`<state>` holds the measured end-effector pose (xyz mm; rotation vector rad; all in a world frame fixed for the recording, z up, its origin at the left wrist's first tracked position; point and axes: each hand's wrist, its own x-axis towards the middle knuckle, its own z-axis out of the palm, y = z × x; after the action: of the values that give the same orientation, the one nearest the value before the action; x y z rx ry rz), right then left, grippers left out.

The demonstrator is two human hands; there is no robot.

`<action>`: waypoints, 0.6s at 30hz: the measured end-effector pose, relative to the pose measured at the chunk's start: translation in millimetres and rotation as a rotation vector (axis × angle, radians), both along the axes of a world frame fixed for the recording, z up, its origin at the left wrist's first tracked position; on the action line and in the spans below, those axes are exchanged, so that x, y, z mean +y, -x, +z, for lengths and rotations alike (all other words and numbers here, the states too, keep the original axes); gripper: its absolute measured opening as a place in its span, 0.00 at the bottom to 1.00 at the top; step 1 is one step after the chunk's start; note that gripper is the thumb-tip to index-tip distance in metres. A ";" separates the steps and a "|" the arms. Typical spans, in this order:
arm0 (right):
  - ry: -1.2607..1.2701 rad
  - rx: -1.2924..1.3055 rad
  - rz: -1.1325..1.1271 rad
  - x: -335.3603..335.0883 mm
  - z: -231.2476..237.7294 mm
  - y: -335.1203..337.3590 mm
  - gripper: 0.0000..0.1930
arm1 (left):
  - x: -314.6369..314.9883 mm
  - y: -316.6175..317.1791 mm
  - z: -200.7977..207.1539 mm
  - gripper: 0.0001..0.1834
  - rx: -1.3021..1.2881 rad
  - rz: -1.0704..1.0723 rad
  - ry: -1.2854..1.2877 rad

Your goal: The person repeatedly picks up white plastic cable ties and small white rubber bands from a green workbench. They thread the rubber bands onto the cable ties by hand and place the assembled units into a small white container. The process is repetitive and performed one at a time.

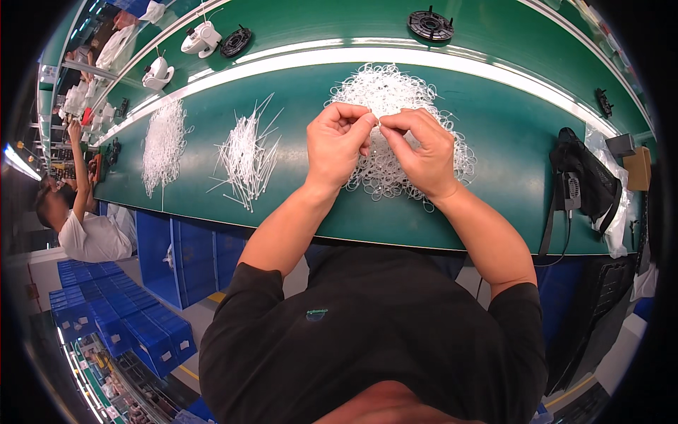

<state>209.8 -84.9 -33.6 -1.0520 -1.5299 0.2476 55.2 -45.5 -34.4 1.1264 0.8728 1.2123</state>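
Note:
My left hand (335,143) and my right hand (421,150) meet fingertip to fingertip above a large heap of white cable ties bent into loops (387,177). Each hand is closed in a pinch of thumb and forefinger. Between them is a thin white cable tie, mostly hidden by the fingers and by the white heap behind it. Left of my hands lies a loose pile of straight white cable ties (247,155). Farther left, another white pile (164,145) of thin ties is spread out, some of them curled at its edge.
On the green table (296,81), a black mesh bag (585,177) lies at the right. Black round parts (431,25) and small white devices (203,39) stand along the far strip. Blue crates (127,311) fill the lower left. A co-worker (92,230) reaches up at the far left.

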 end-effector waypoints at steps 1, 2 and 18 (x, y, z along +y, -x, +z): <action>-0.011 -0.012 0.002 0.8 -0.5 -0.4 0.07 | 0.2 0.0 0.2 0.06 -0.001 -0.001 0.001; -0.022 -0.023 0.004 1.7 -0.8 -0.9 0.07 | 0.6 0.3 -0.2 0.06 0.003 0.000 0.002; 0.014 -0.035 -0.018 2.1 -1.1 -0.7 0.07 | 2.1 2.9 -11.1 0.03 0.288 -0.015 -0.278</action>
<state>210.4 -82.8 -34.7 -1.0853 -1.5516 0.2284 52.3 -43.4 -45.5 1.5581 0.9269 1.2019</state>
